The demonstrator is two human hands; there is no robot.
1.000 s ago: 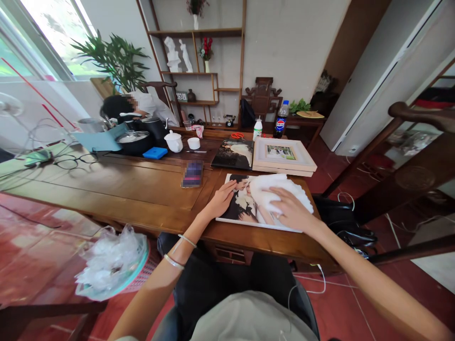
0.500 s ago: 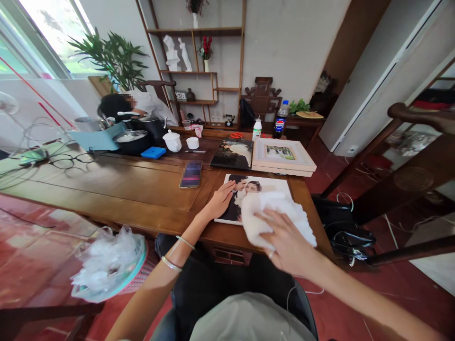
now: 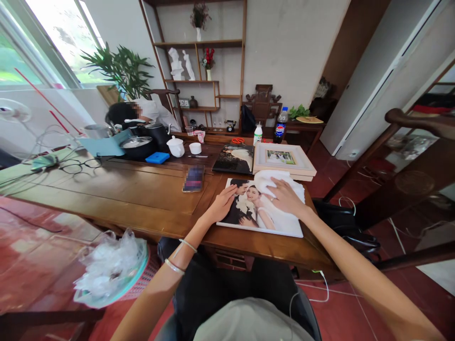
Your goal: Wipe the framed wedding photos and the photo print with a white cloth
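A wedding photo panel (image 3: 249, 206) lies flat on the wooden table near its front edge. My left hand (image 3: 223, 203) rests on its left side, fingers stretched out flat. On the panel's upper right part my right hand (image 3: 287, 198) presses a white cloth (image 3: 268, 178), with its fingers over the fabric. The cloth covers that corner and reaches the lower edge of a white framed picture (image 3: 261, 158). To the left of that frame lies a dark photo album or panel (image 3: 232, 158).
A phone (image 3: 193, 178) lies left of the panel. Farther back stand a cola bottle (image 3: 280, 125), a white bottle (image 3: 258, 135), a lidded white pot (image 3: 175, 147) and a blue box (image 3: 157, 157). A basket of plastic bags (image 3: 137, 279) is on the floor at left. A person leans at the far side.
My right hand has moved the cloth away from me, from the panel's near right part to its upper right, uncovering the lower right. My left hand stays on the panel.
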